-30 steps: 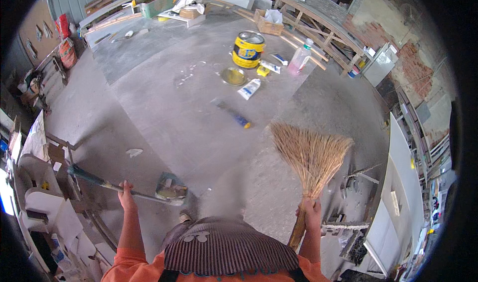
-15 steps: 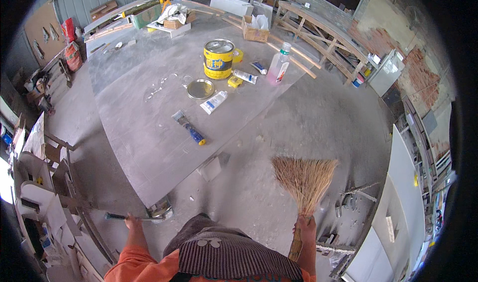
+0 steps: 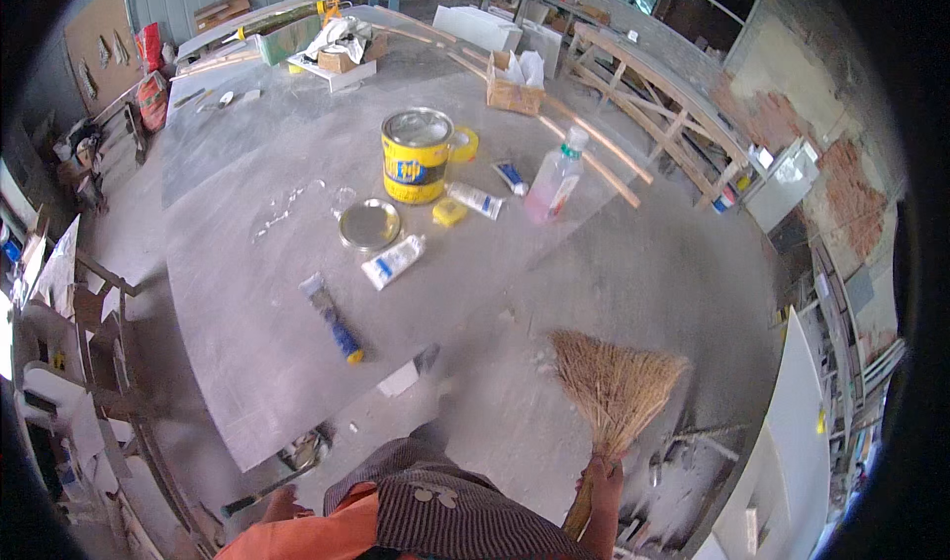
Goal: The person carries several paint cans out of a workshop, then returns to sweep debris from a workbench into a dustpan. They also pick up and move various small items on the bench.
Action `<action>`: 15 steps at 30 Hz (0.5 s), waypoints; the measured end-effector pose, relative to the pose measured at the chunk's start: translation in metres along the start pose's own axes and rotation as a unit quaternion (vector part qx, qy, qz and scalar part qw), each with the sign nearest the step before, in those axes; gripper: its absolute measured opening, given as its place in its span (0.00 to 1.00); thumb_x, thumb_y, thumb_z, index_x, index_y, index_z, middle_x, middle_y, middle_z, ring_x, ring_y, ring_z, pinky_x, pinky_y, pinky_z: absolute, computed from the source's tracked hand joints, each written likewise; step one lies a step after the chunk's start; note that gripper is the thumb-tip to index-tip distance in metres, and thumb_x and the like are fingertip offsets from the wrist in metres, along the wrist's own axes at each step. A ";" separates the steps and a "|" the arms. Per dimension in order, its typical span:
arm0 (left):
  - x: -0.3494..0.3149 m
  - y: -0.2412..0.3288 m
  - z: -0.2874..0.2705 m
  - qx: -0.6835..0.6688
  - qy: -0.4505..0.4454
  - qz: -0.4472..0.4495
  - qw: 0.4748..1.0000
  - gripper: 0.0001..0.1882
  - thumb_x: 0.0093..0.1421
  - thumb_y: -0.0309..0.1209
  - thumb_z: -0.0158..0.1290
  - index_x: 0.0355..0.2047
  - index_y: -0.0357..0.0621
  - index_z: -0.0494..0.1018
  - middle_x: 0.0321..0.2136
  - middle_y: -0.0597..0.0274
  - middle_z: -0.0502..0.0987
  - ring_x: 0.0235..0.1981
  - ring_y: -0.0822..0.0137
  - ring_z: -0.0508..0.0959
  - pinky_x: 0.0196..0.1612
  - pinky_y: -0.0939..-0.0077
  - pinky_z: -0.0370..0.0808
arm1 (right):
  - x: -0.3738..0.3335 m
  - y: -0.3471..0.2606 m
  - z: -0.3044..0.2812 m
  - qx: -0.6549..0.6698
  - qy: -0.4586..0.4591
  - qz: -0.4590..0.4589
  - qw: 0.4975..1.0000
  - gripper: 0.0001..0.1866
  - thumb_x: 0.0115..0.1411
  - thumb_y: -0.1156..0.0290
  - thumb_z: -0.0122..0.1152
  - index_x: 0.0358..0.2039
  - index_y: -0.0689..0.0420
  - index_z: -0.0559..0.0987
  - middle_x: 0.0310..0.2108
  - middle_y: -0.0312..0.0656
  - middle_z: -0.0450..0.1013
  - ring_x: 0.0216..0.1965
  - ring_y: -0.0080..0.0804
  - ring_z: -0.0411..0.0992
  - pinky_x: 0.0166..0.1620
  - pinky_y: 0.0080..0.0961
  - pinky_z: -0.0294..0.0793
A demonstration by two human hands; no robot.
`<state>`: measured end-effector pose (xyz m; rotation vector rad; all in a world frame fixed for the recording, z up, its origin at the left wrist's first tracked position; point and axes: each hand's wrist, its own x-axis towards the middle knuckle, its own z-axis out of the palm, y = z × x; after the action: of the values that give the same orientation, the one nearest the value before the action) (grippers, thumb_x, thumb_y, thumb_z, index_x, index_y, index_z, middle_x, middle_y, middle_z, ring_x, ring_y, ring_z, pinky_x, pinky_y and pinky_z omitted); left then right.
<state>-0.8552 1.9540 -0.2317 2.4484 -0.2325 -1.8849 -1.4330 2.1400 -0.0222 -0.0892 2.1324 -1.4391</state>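
My right hand (image 3: 604, 476) is wrapped round the short handle of a straw broom (image 3: 618, 387), whose bristles fan out upward beyond the table's near right edge. At lower left, my left hand (image 3: 285, 506) is closed on the long, dark-ended handle of a dustpan (image 3: 309, 451). Part of that pan sits beyond the table corner, with bits of debris in or around it; the details are blurred. On the grey table (image 3: 247, 362) nearest me lies a scraper (image 3: 332, 320) with a blue and yellow handle.
The table carries a yellow can (image 3: 414, 159), a round lid (image 3: 370, 225), white tubes (image 3: 394, 261), a yellow block (image 3: 449, 212) and a bottle of pink liquid (image 3: 556, 179). A wooden trestle (image 3: 653, 105) stands at far right. White panels (image 3: 782, 441) lean at right; board offcuts (image 3: 59, 392) crowd the left.
The view has shifted, so the table and its items sit further left and lower. The broom appears slightly lower and further right. Both hands keep their holds.
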 end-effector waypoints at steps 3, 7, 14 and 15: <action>-0.116 0.099 0.083 0.581 -0.195 0.125 0.780 0.14 0.60 0.40 0.48 0.39 0.45 0.71 0.26 0.60 0.74 0.24 0.65 0.74 0.29 0.69 0.74 | 0.051 -0.026 0.007 0.018 0.006 -0.030 0.999 0.16 0.58 0.61 0.57 0.37 0.59 0.67 0.18 0.41 0.68 0.13 0.31 0.68 0.15 0.26 0.69; -0.286 0.240 0.123 0.279 -0.201 0.426 0.837 0.09 0.61 0.33 0.47 0.33 0.42 0.74 0.21 0.63 0.75 0.22 0.73 0.74 0.26 0.76 0.72 | 0.130 -0.096 0.023 -0.005 0.043 -0.042 0.998 0.15 0.59 0.61 0.56 0.35 0.60 0.67 0.18 0.41 0.68 0.13 0.31 0.68 0.16 0.27 0.69; -0.377 0.448 0.237 0.196 0.099 0.715 0.664 0.38 0.48 0.30 0.62 0.59 0.55 0.58 0.59 0.45 0.56 0.49 0.48 0.71 0.46 0.64 0.74 | 0.217 -0.175 0.061 0.048 -0.017 -0.155 0.987 0.09 0.57 0.69 0.54 0.35 0.59 0.68 0.19 0.38 0.67 0.15 0.28 0.67 0.18 0.26 0.70; -0.376 0.467 0.257 0.235 0.152 0.715 0.641 0.44 0.46 0.31 0.63 0.62 0.58 0.53 0.64 0.42 0.46 0.54 0.44 0.68 0.49 0.61 0.72 | 0.229 -0.181 0.067 0.038 -0.014 -0.166 0.985 0.08 0.57 0.70 0.54 0.35 0.59 0.68 0.19 0.38 0.67 0.15 0.28 0.67 0.19 0.25 0.70</action>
<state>-1.2397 1.5620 0.1200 1.4793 -2.0238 -0.6349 -1.6379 1.9265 0.0240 -0.4521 2.1094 -1.6917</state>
